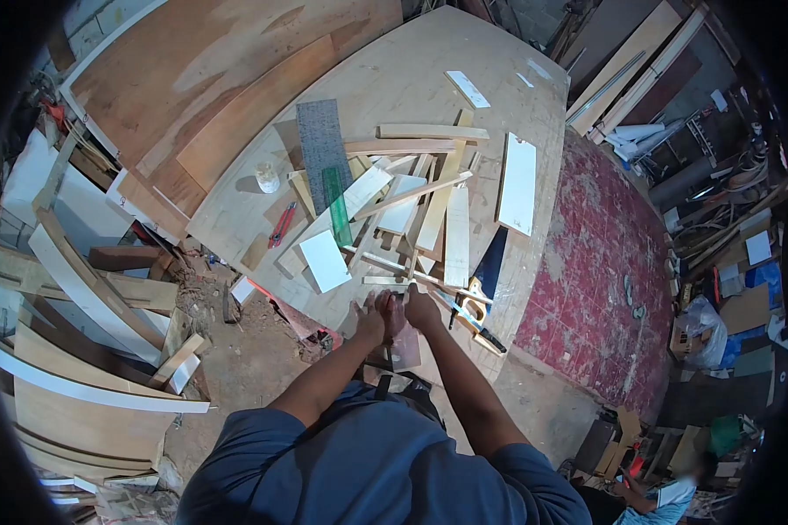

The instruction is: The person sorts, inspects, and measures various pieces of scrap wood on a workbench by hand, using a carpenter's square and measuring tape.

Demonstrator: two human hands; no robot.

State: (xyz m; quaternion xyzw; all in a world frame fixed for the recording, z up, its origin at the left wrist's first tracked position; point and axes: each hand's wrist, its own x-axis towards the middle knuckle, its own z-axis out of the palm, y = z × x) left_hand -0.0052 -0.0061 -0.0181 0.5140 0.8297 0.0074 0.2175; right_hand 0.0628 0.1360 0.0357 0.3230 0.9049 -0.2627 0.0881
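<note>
My left hand (372,320) and my right hand (422,311) are close together at the near edge of the wooden table (490,350). Both have their fingers curled, and what they grip is too small to make out. A reddish-brown flat piece (403,348) lies between and below them. Just beyond my hands is a short wood strip (385,281). To the right of my right hand lies a handsaw (474,306) with a pale handle, beside a black-handled tool (492,339). A white board (325,262) rests ahead of my left hand.
Several wood strips (442,197) are heaped mid-table. A green ruler (336,208), grey textured sheet (320,131), red tool (282,225) and clear cup (266,178) lie left; a white panel (517,184) lies right. Another person (665,499) is at the lower right.
</note>
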